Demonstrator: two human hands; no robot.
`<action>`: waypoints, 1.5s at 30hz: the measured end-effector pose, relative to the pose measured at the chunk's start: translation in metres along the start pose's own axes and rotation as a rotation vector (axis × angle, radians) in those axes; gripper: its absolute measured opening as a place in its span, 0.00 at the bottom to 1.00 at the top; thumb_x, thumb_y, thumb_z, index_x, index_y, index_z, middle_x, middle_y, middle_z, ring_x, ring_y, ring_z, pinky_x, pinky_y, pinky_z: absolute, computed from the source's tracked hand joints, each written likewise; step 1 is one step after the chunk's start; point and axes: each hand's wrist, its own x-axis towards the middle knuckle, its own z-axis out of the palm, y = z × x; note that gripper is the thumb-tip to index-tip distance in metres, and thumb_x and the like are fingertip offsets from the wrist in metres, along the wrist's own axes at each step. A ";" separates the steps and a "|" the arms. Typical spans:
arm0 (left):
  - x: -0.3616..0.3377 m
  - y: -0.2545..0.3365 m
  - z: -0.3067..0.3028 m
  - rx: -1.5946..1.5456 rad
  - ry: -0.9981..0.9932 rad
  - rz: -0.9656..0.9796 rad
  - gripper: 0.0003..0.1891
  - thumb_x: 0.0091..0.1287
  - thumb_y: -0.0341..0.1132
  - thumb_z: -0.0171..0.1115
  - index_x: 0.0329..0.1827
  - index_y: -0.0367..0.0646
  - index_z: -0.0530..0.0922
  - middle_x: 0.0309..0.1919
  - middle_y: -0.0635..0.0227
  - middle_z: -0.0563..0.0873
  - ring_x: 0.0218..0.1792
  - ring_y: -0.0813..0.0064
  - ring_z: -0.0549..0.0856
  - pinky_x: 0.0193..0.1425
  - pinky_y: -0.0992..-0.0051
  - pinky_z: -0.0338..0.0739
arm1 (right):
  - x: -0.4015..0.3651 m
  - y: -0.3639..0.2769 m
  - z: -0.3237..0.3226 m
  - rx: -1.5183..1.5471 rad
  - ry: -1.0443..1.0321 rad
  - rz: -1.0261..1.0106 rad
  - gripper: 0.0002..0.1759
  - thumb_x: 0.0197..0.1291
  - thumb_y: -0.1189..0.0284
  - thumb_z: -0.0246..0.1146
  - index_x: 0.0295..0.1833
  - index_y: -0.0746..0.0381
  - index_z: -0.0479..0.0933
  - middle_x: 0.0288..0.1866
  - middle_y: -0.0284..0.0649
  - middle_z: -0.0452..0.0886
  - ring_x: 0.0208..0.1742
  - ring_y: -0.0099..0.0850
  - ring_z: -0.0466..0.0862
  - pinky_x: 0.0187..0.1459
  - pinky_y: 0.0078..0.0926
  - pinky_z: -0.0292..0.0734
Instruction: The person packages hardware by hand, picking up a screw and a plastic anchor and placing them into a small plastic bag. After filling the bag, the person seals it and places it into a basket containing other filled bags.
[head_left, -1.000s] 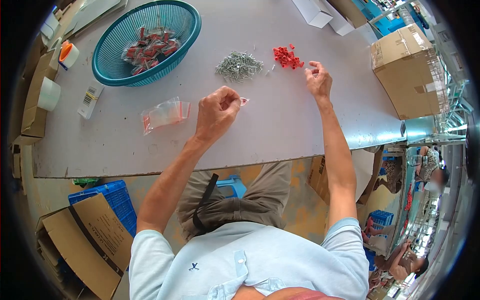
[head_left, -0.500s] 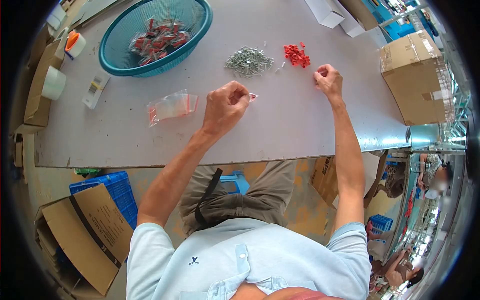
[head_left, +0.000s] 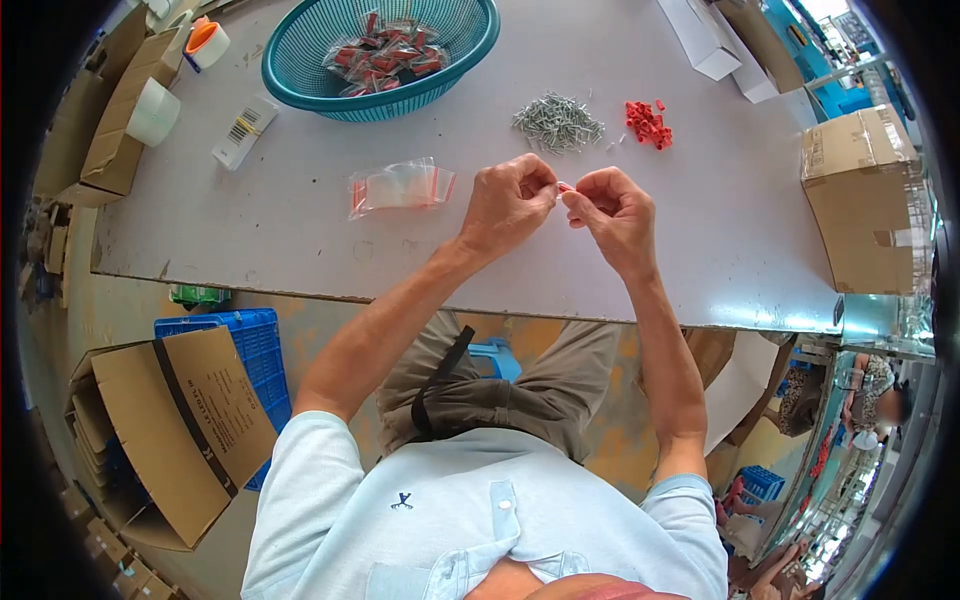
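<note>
My left hand (head_left: 509,207) is closed in a pinch on a small clear plastic bag (head_left: 565,188) that shows some red. Close against it, my right hand (head_left: 617,217) has its thumb and fingers pinched at the bag's edge; what lies between those fingertips is hidden. Just beyond the hands lie a heap of grey metal screws (head_left: 558,123) and a smaller pile of red plastic pieces (head_left: 649,125). Flat clear bags with red strips (head_left: 402,188) rest on the table to the left of my left hand.
A teal basket (head_left: 283,95) of filled red-and-clear packets stands at the back left. Tape rolls (head_left: 153,112) and a labelled white card (head_left: 243,133) lie further left. A cardboard box (head_left: 858,200) sits at the table's right edge. Another carton (head_left: 185,440) stands below left.
My right hand has moved left from beside the red pieces to meet my left hand at the small bag. The view has shifted, so the table things appear further right.
</note>
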 end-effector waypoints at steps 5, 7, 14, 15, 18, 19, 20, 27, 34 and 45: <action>-0.001 -0.001 -0.001 -0.033 -0.030 0.058 0.03 0.67 0.26 0.70 0.40 0.34 0.87 0.30 0.62 0.92 0.31 0.77 0.90 0.38 0.73 0.86 | 0.009 0.005 -0.002 0.166 -0.110 0.233 0.12 0.66 0.72 0.77 0.48 0.65 0.83 0.36 0.39 0.90 0.33 0.23 0.90 0.34 0.23 0.90; 0.001 -0.005 -0.002 -0.072 -0.075 0.040 0.03 0.70 0.25 0.69 0.41 0.35 0.87 0.32 0.64 0.92 0.33 0.79 0.90 0.37 0.76 0.86 | 0.011 0.010 -0.007 0.235 -0.147 0.277 0.12 0.67 0.72 0.77 0.48 0.64 0.83 0.37 0.39 0.90 0.34 0.24 0.90 0.35 0.23 0.90; 0.001 -0.002 -0.004 -0.164 -0.172 -0.040 0.02 0.72 0.24 0.67 0.43 0.36 0.86 0.35 0.66 0.91 0.34 0.81 0.89 0.37 0.78 0.86 | 0.004 0.013 -0.013 0.475 -0.184 0.340 0.12 0.67 0.72 0.77 0.50 0.64 0.84 0.39 0.41 0.91 0.36 0.27 0.92 0.39 0.26 0.93; 0.000 -0.003 -0.003 -0.164 -0.174 -0.040 0.02 0.72 0.24 0.67 0.43 0.36 0.86 0.35 0.66 0.91 0.34 0.81 0.89 0.37 0.78 0.86 | 0.004 0.014 -0.013 0.475 -0.182 0.341 0.12 0.67 0.72 0.77 0.50 0.64 0.84 0.39 0.41 0.91 0.36 0.27 0.92 0.39 0.26 0.93; -0.003 -0.001 0.000 -0.107 -0.143 0.088 0.02 0.71 0.24 0.68 0.43 0.34 0.86 0.34 0.64 0.92 0.34 0.80 0.90 0.37 0.77 0.86 | 0.001 0.017 -0.009 0.358 -0.149 0.314 0.07 0.68 0.75 0.75 0.47 0.64 0.85 0.40 0.42 0.91 0.37 0.27 0.92 0.39 0.25 0.92; -0.005 0.004 -0.002 -0.002 -0.139 0.121 0.03 0.70 0.24 0.68 0.42 0.34 0.86 0.33 0.63 0.92 0.34 0.80 0.90 0.38 0.76 0.86 | -0.002 0.018 -0.002 0.159 -0.064 0.209 0.05 0.68 0.76 0.73 0.45 0.65 0.85 0.40 0.42 0.92 0.35 0.26 0.91 0.37 0.25 0.90; -0.006 0.007 -0.002 0.103 -0.134 0.155 0.03 0.69 0.24 0.69 0.42 0.33 0.86 0.31 0.62 0.91 0.34 0.79 0.91 0.38 0.75 0.86 | -0.005 0.018 0.004 -0.041 0.021 0.105 0.03 0.68 0.77 0.72 0.44 0.65 0.85 0.40 0.41 0.92 0.33 0.24 0.90 0.35 0.24 0.88; -0.007 0.001 0.001 0.163 -0.017 0.154 0.05 0.67 0.26 0.70 0.42 0.33 0.87 0.27 0.62 0.91 0.29 0.81 0.88 0.35 0.73 0.84 | -0.021 0.011 0.021 -0.618 0.157 -0.357 0.02 0.66 0.79 0.70 0.43 0.66 0.86 0.32 0.33 0.88 0.27 0.19 0.84 0.29 0.27 0.80; 0.000 0.001 -0.006 -0.087 -0.131 -0.060 0.07 0.68 0.28 0.67 0.41 0.31 0.87 0.29 0.62 0.91 0.30 0.78 0.88 0.34 0.75 0.84 | -0.016 0.006 -0.006 -0.210 0.107 -0.175 0.05 0.68 0.77 0.72 0.46 0.66 0.88 0.41 0.38 0.88 0.39 0.22 0.88 0.40 0.21 0.85; 0.000 0.001 -0.009 -0.101 -0.286 -0.101 0.11 0.75 0.35 0.66 0.42 0.35 0.87 0.27 0.70 0.88 0.29 0.83 0.84 0.31 0.79 0.79 | -0.018 0.013 -0.005 -0.234 0.044 -0.205 0.03 0.69 0.77 0.70 0.43 0.66 0.85 0.40 0.37 0.87 0.39 0.25 0.86 0.41 0.25 0.82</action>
